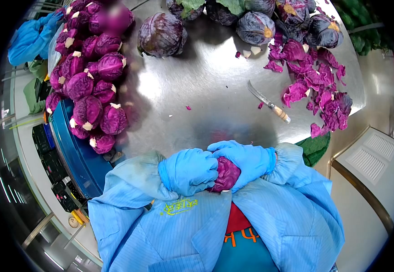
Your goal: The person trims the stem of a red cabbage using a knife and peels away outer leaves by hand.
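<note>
A peeled red cabbage (227, 174) is held close to my chest between both gloved hands. My left hand (190, 170), in a blue glove, curls its fingers against one side of the cabbage. Wrapped over the top and other side is my right hand (247, 163), also gloved in blue. Parts of the cabbage are hidden under the fingers. Beyond my right hand, a curved knife (269, 103) with a wooden handle lies on the steel table (197, 95).
Peeled red cabbages (88, 111) are piled along the left edge. Unpeeled dark cabbages (162, 35) line the far side. Torn purple leaves (312, 75) lie heaped at the right. A blue bin (77, 152) stands at the lower left. Another person's blue sleeve (33, 40) shows at the upper left.
</note>
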### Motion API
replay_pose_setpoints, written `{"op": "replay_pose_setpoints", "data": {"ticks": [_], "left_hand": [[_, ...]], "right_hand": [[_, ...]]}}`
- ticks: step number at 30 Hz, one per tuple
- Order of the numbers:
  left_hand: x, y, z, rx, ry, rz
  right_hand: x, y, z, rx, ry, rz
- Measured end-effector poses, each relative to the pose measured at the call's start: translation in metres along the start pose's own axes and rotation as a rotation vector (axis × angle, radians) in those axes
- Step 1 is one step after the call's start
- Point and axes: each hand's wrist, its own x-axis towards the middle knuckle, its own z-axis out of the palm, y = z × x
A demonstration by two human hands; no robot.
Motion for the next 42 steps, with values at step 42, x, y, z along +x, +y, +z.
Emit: {"op": "replay_pose_setpoints", "data": {"ticks": [42], "left_hand": [[-0.005, -0.014, 0.045, -0.054, 0.264, -0.218]], "right_hand": [[-0.019, 0.028, 0.021, 0.405, 0.255, 0.194]]}}
